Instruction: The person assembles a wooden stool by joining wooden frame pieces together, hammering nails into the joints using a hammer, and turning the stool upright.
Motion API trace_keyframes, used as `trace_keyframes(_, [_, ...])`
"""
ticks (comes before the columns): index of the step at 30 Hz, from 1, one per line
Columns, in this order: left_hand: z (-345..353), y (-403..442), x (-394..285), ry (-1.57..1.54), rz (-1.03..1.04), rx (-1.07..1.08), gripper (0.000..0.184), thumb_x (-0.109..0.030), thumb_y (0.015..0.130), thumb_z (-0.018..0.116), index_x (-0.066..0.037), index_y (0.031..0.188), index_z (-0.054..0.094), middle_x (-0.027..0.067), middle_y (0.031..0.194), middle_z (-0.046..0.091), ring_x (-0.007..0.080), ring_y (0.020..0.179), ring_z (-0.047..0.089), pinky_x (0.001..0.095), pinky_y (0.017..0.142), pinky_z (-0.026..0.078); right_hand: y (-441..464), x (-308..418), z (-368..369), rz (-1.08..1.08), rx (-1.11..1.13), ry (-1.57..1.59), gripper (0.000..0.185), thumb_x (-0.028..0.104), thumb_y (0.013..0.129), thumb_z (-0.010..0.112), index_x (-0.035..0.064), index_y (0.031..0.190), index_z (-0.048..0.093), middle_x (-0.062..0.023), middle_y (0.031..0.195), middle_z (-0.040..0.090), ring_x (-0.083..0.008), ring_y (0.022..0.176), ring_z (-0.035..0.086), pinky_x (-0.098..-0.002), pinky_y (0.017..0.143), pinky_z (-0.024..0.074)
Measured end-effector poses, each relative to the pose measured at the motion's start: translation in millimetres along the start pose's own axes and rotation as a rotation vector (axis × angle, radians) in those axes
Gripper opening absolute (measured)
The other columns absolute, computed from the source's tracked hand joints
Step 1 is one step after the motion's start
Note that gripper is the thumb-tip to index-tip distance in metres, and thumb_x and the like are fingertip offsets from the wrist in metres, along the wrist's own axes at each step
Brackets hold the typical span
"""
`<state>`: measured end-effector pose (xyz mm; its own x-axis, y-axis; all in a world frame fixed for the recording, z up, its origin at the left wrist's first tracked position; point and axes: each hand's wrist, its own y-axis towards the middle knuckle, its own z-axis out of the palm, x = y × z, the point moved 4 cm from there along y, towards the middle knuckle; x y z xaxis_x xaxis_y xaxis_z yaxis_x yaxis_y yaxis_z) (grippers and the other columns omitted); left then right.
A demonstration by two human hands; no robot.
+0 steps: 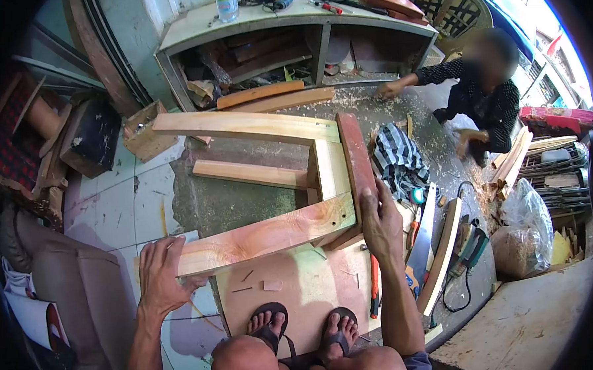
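A wooden frame (272, 233), like a stool or chair part, lies on its side in front of my knees, its pale legs pointing left. My left hand (161, 275) is closed around the free end of the nearest leg. At the other end, my right hand (382, 226) grips the near end of the reddish-brown board (357, 159) joined across the legs. Small dark holes show in the near leg beside this board. Beneath the frame, a flat wooden sheet (249, 313) lies under my sandalled feet, with small wood scraps on it.
To the right lie a handsaw (422, 239), a curved wood strip (441, 258), a green power tool (470, 247) and striped cloth (401, 157). Another person (483, 101) crouches at upper right among shavings. A low bench (194, 36) stands behind; a wooden box (142, 142) sits left.
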<state>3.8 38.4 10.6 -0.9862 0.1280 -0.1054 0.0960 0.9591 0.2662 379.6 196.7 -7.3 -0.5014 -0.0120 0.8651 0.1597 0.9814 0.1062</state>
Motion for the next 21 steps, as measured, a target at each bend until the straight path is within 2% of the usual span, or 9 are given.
trace_keyframes(2, [5, 2, -10, 0.084, 0.068, -0.072, 0.092, -0.074, 0.070, 0.071, -0.001, 0.125, 0.058, 0.0141, 0.098, 0.059, 0.0308, 0.086, 0.057, 0.0459, 0.082, 0.043, -5, 16, -8, 0.082, 0.011, -0.153, 0.058, 0.043, 0.098, 0.056, -0.0005, 0.136, 0.052, -0.0319, 0.110, 0.067, -0.0403, 0.104, 0.068, -0.0455, 0.090, 0.0510])
trace_keyframes(3, [7, 3, 11, 0.084, 0.055, -0.026, 0.092, -0.074, 0.070, 0.071, -0.001, 0.125, 0.058, 0.0141, 0.098, 0.059, 0.0308, 0.086, 0.057, 0.0459, 0.082, 0.043, -8, 14, 13, 0.116, 0.045, -0.157, 0.058, 0.043, 0.098, 0.056, -0.0005, 0.136, 0.052, -0.0319, 0.110, 0.067, -0.0403, 0.104, 0.068, -0.0455, 0.090, 0.0510])
trace_keyframes(5, [13, 10, 22, 0.044, 0.187, -0.034, 0.090, -0.075, 0.069, 0.071, 0.001, 0.116, 0.061, 0.0132, 0.086, 0.056, 0.0307, 0.075, 0.056, 0.0448, 0.071, 0.045, -11, 14, 6, -0.002, -0.029, -0.138, 0.054, 0.040, 0.098, 0.057, -0.0014, 0.133, 0.055, -0.0304, 0.101, 0.069, -0.0366, 0.094, 0.071, -0.0424, 0.083, 0.0526])
trace_keyframes(6, [8, 26, 28, 0.077, 0.262, -0.079, 0.088, -0.074, 0.069, 0.071, 0.003, 0.111, 0.063, 0.0127, 0.080, 0.055, 0.0304, 0.071, 0.056, 0.0433, 0.065, 0.046, -7, 3, 8, -0.052, -0.046, -0.026, 0.055, 0.038, 0.097, 0.058, -0.0032, 0.133, 0.055, -0.0285, 0.095, 0.070, -0.0312, 0.087, 0.073, -0.0393, 0.076, 0.0535])
trace_keyframes(9, [0, 57, 48, 0.041, 0.318, -0.030, 0.089, -0.070, 0.065, 0.076, 0.004, 0.111, 0.062, 0.0150, 0.083, 0.057, 0.0333, 0.074, 0.057, 0.0460, 0.069, 0.048, -7, 3, 12, -0.082, -0.070, -0.090, 0.058, 0.037, 0.095, 0.061, -0.0052, 0.134, 0.053, -0.0274, 0.089, 0.070, -0.0259, 0.078, 0.072, -0.0367, 0.071, 0.0538])
trace_keyframes(10, [1, 67, 51, 0.036, 0.361, -0.072, 0.087, -0.072, 0.067, 0.074, 0.003, 0.108, 0.062, 0.0124, 0.079, 0.055, 0.0298, 0.070, 0.056, 0.0431, 0.067, 0.047, -8, 4, 13, -0.143, -0.081, -0.128, 0.061, 0.035, 0.094, 0.063, -0.0068, 0.136, 0.051, -0.0270, 0.085, 0.069, -0.0231, 0.072, 0.070, -0.0361, 0.068, 0.0543])
trace_keyframes(13, [4, 97, 63, 0.017, 0.442, -0.056, 0.086, -0.069, 0.065, 0.077, 0.003, 0.108, 0.062, 0.0130, 0.080, 0.056, 0.0307, 0.071, 0.057, 0.0437, 0.068, 0.047, -13, 4, 12, -0.187, -0.085, -0.070, 0.062, 0.033, 0.093, 0.064, -0.0084, 0.137, 0.049, -0.0271, 0.084, 0.069, -0.0230, 0.071, 0.070, -0.0353, 0.068, 0.0547])
trace_keyframes(15, [9, 121, 74, -0.009, 0.481, -0.030, 0.085, -0.066, 0.062, 0.080, 0.002, 0.109, 0.062, 0.0137, 0.084, 0.059, 0.0314, 0.073, 0.058, 0.0441, 0.069, 0.048, -15, 3, 12, -0.103, -0.071, -0.099, 0.063, 0.029, 0.093, 0.066, -0.0108, 0.137, 0.047, -0.0280, 0.086, 0.070, -0.0258, 0.075, 0.073, -0.0358, 0.068, 0.0554])
trace_keyframes(21, [25, 186, 91, -0.069, 0.635, -0.006, 0.087, -0.063, 0.058, 0.083, 0.002, 0.111, 0.061, 0.0138, 0.088, 0.060, 0.0323, 0.076, 0.060, 0.0442, 0.071, 0.049, -14, 3, 17, -0.257, -0.212, -0.174, 0.060, 0.024, 0.094, 0.065, -0.0140, 0.136, 0.046, -0.0293, 0.092, 0.070, -0.0301, 0.080, 0.074, -0.0369, 0.070, 0.0565])
